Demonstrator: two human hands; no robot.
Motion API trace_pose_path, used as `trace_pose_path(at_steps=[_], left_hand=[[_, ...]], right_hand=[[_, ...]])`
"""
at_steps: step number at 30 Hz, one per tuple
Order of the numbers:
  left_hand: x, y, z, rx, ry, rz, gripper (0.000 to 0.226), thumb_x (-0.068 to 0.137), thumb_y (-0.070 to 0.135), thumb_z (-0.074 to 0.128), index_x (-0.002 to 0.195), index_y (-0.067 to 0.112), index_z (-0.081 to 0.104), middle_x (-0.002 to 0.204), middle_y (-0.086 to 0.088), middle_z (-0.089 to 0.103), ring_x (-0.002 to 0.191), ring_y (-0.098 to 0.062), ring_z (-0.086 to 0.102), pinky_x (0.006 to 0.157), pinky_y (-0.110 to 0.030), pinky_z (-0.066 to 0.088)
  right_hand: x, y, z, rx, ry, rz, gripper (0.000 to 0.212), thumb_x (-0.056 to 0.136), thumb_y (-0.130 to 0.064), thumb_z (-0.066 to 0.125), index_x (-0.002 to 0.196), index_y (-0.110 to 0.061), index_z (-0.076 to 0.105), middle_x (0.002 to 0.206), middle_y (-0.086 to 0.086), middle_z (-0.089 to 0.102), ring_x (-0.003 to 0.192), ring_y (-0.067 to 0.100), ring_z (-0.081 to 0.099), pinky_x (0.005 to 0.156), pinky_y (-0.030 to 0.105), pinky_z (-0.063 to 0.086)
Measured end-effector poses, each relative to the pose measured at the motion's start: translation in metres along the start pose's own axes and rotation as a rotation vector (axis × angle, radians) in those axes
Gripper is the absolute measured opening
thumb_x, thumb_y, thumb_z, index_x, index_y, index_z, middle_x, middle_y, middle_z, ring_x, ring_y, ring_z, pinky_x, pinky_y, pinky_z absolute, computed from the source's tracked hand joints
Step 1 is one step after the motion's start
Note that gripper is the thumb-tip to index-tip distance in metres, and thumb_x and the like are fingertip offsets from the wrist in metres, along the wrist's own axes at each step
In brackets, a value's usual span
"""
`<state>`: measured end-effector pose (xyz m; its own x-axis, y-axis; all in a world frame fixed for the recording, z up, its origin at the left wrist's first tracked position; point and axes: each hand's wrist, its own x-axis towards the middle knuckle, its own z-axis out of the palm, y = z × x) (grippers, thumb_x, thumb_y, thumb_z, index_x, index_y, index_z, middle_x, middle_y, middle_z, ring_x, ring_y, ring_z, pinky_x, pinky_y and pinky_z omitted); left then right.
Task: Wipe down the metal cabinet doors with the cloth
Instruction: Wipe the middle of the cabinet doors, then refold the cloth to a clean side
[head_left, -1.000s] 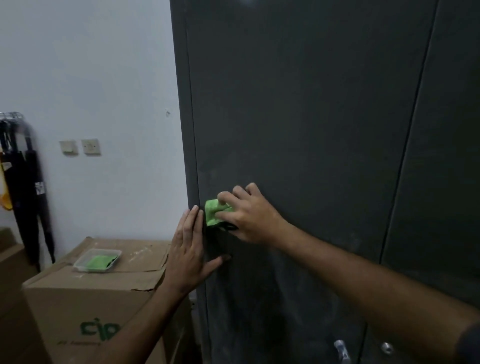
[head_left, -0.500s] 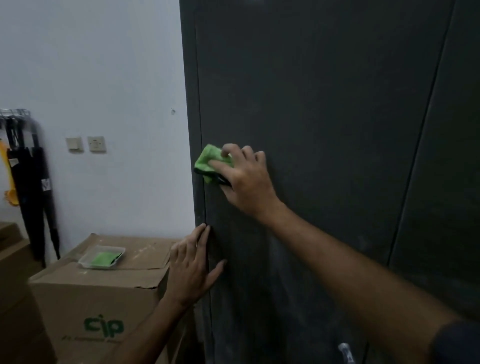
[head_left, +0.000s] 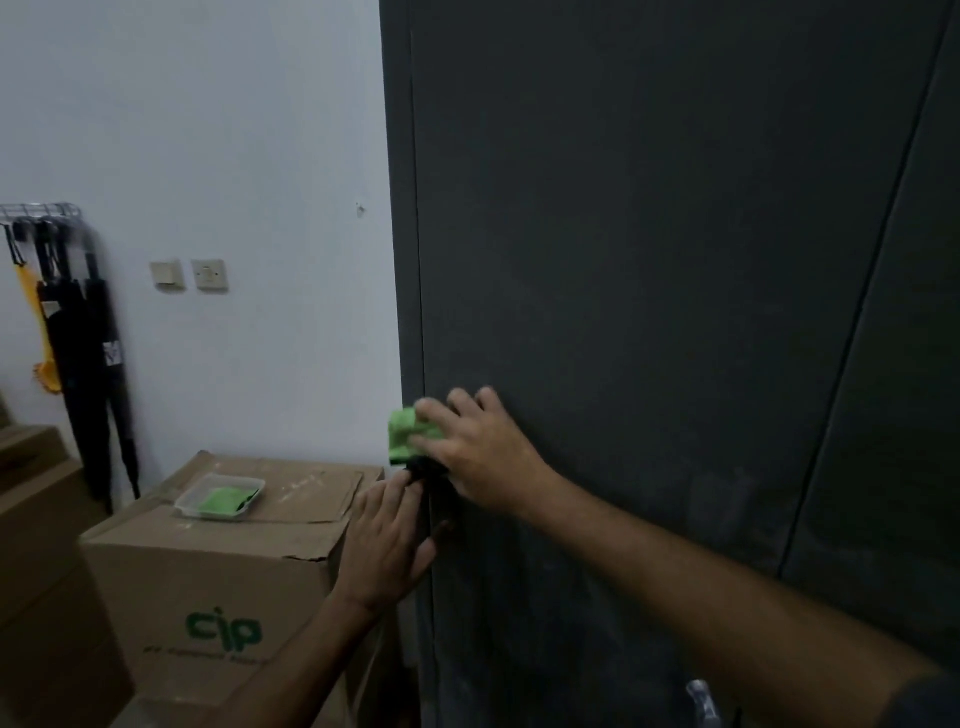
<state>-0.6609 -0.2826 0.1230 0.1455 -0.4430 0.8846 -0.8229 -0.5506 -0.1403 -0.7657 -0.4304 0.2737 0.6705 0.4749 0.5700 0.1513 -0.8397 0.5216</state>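
Here the right hand (head_left: 480, 452) is gripping a folded green cloth (head_left: 408, 434), its fingers curled over the wad and pressing it against the left edge of the dark metal door (head_left: 649, 312), low on the panel. Just below, the left hand (head_left: 387, 545) is resting flat against the same edge, fingers straight and together, thumb spread out onto the door face; its fingertips are just under the cloth's dark lower end. A second door (head_left: 893, 415) is standing to the right, past a vertical seam. Left of the cabinet, a cardboard box (head_left: 208, 587) is sitting against the white wall, carrying a clear tray (head_left: 221, 496) near its top's back edge with something green in it. Further left, dark umbrellas (head_left: 85, 374) are hanging from a rack, beside two wall switches (head_left: 189, 274).
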Motion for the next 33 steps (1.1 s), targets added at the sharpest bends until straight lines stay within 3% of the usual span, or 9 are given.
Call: trace_pose_path(at_steps=[5, 8, 13, 16, 21, 24, 28, 30, 33], left_hand=[[0.004, 0.021, -0.027, -0.335, -0.102, -0.156, 0.045, 0.094, 0.050, 0.063, 0.121, 0.014, 0.060, 0.109, -0.004, 0.062, 0.094, -0.023, 0.062, 0.079, -0.037, 0.051], [0.021, 0.040, -0.050, -0.711, -0.096, -0.421, 0.044, 0.094, 0.062, 0.066, 0.121, 0.028, 0.059, 0.105, 0.017, 0.065, 0.092, -0.005, 0.065, 0.075, -0.016, 0.049], [0.055, 0.066, -0.079, -1.249, -0.174, -0.766, 0.050, 0.086, 0.070, 0.071, 0.114, 0.028, 0.071, 0.105, -0.001, 0.079, 0.094, -0.017, 0.077, 0.071, -0.026, 0.062], [0.069, 0.075, -0.088, -1.286, -0.219, -0.886, 0.050, 0.085, 0.060, 0.079, 0.108, 0.015, 0.076, 0.098, -0.005, 0.081, 0.091, -0.020, 0.079, 0.071, -0.031, 0.064], [0.073, 0.083, -0.082, -1.258, -0.258, -0.993, 0.007, 0.096, 0.023, 0.075, 0.093, 0.018, 0.079, 0.086, 0.002, 0.082, 0.078, -0.011, 0.079, 0.059, -0.020, 0.058], [0.074, 0.081, -0.078, -1.381, -0.323, -1.118, 0.011, 0.097, 0.013, 0.072, 0.090, 0.014, 0.081, 0.090, -0.006, 0.082, 0.079, -0.017, 0.079, 0.061, -0.028, 0.061], [0.078, 0.076, -0.078, -1.533, -0.520, -1.144, 0.009, 0.090, 0.015, 0.077, 0.090, 0.019, 0.085, 0.091, -0.011, 0.079, 0.076, -0.020, 0.076, 0.059, -0.033, 0.062], [0.078, 0.074, -0.078, -1.603, -0.608, -1.145, 0.015, 0.084, 0.021, 0.082, 0.097, 0.015, 0.085, 0.098, -0.015, 0.079, 0.082, -0.023, 0.077, 0.061, -0.037, 0.064], [0.078, 0.070, -0.079, -1.710, -0.717, -1.119, 0.023, 0.084, 0.021, 0.079, 0.103, 0.009, 0.083, 0.103, -0.016, 0.079, 0.087, -0.024, 0.079, 0.062, -0.035, 0.063]], right_hand=[[-0.024, -0.001, -0.002, 0.411, 0.019, 0.213, 0.039, 0.084, -0.012, 0.071, 0.122, -0.019, 0.072, 0.125, 0.003, 0.060, 0.105, 0.024, 0.055, 0.087, 0.042, 0.047], [-0.033, -0.003, -0.012, 0.851, 0.176, 0.512, 0.026, 0.083, -0.013, 0.080, 0.108, -0.014, 0.076, 0.107, -0.003, 0.069, 0.099, 0.015, 0.065, 0.087, 0.040, 0.054], [-0.056, -0.008, -0.018, 1.163, 0.214, 0.782, 0.019, 0.079, -0.035, 0.086, 0.089, -0.023, 0.075, 0.082, -0.006, 0.075, 0.077, 0.009, 0.072, 0.065, 0.025, 0.056], [-0.072, -0.011, -0.017, 1.359, 0.224, 0.880, 0.015, 0.084, -0.032, 0.083, 0.088, -0.019, 0.079, 0.083, 0.001, 0.078, 0.077, 0.012, 0.074, 0.066, 0.025, 0.058], [-0.091, -0.011, -0.020, 1.517, 0.237, 1.083, 0.017, 0.096, -0.021, 0.072, 0.091, -0.006, 0.078, 0.086, 0.014, 0.077, 0.076, 0.017, 0.069, 0.067, 0.032, 0.056], [-0.100, -0.009, -0.027, 1.608, 0.251, 1.242, 0.026, 0.102, -0.021, 0.062, 0.095, 0.002, 0.071, 0.080, 0.013, 0.072, 0.074, 0.021, 0.065, 0.065, 0.031, 0.053], [-0.112, 0.000, -0.037, 1.900, 0.085, 1.451, 0.039, 0.106, -0.035, 0.053, 0.116, -0.001, 0.070, 0.107, 0.015, 0.076, 0.095, 0.027, 0.074, 0.084, 0.035, 0.059], [-0.123, 0.002, -0.041, 2.014, -0.156, 1.334, 0.044, 0.104, -0.042, 0.056, 0.129, -0.007, 0.066, 0.121, 0.012, 0.074, 0.113, 0.027, 0.071, 0.096, 0.040, 0.057], [-0.138, 0.002, -0.036, 1.915, -0.242, 1.231, 0.048, 0.094, -0.018, 0.072, 0.138, -0.010, 0.056, 0.125, 0.012, 0.072, 0.115, 0.028, 0.070, 0.098, 0.042, 0.058]])
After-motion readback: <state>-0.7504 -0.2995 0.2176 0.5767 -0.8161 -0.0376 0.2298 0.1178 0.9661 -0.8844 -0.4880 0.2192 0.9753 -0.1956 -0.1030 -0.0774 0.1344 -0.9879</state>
